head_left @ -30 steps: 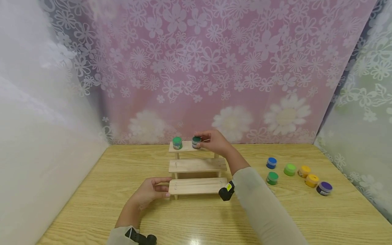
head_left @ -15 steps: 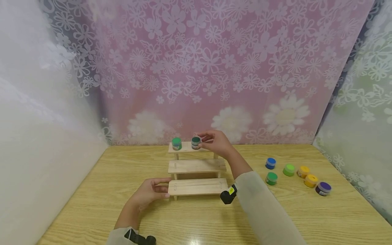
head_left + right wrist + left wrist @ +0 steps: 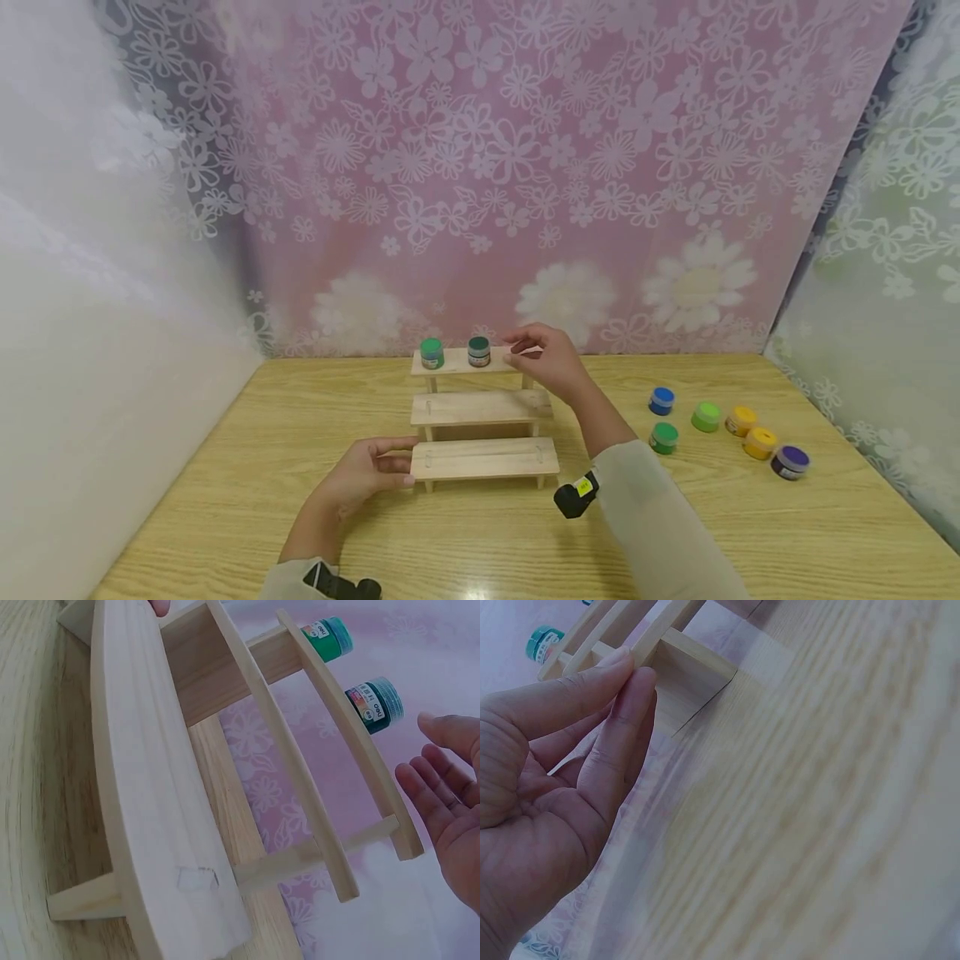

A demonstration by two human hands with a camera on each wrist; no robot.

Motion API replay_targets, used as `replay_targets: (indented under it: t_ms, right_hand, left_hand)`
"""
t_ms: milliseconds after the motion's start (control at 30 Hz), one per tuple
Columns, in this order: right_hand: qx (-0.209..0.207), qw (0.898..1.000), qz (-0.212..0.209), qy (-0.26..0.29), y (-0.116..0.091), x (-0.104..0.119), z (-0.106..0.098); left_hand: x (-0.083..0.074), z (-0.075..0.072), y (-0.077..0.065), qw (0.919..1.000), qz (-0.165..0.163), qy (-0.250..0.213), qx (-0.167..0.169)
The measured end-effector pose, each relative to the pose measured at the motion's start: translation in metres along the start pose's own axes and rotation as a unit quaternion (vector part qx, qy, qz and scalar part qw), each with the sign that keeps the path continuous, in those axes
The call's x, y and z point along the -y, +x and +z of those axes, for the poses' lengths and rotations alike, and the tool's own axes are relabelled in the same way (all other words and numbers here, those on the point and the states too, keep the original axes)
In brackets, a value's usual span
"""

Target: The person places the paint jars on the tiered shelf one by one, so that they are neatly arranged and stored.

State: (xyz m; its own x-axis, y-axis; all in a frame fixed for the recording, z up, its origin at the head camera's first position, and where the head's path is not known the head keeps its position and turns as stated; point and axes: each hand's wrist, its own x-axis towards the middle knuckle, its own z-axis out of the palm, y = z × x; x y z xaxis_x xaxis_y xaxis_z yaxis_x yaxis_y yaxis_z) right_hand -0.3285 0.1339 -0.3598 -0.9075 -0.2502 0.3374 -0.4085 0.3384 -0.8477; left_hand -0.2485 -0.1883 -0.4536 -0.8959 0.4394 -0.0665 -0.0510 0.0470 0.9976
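A three-tier wooden display stand (image 3: 483, 458) stands on the table. My left hand (image 3: 363, 475) pinches the left end of its lowest step; in the left wrist view the thumb and fingertips (image 3: 634, 686) meet at the wood's edge. On the top step sit a green paint jar (image 3: 432, 354) at the left and a dark green paint jar (image 3: 478, 352) near the middle, both upright. My right hand (image 3: 555, 362) is just right of the dark green jar, fingers loosely bent and holding nothing. The right wrist view shows a gap between that hand (image 3: 457, 780) and the dark green jar (image 3: 375, 705).
On the table to the right are several more jars: blue (image 3: 662, 401), green (image 3: 663, 437), light green (image 3: 706, 417), two yellow-orange ones (image 3: 761, 443) and purple (image 3: 791, 462). A pink floral curtain (image 3: 487, 208) hangs behind the table (image 3: 225, 467).
My right hand has let go of the dark green jar and drawn away to the right. The jar stays on the top step. My left hand keeps its place on the stand.
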Motion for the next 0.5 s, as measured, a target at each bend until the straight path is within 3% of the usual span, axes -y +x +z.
replay_targets:
  t_ms: [500]
  right_hand:
    - [-0.013, 0.999, -0.028, 0.021, -0.027, -0.004, -0.010]
  left_hand:
    - [-0.001, 0.002, -0.001, 1.0000, 0.004, 0.003, -0.006]
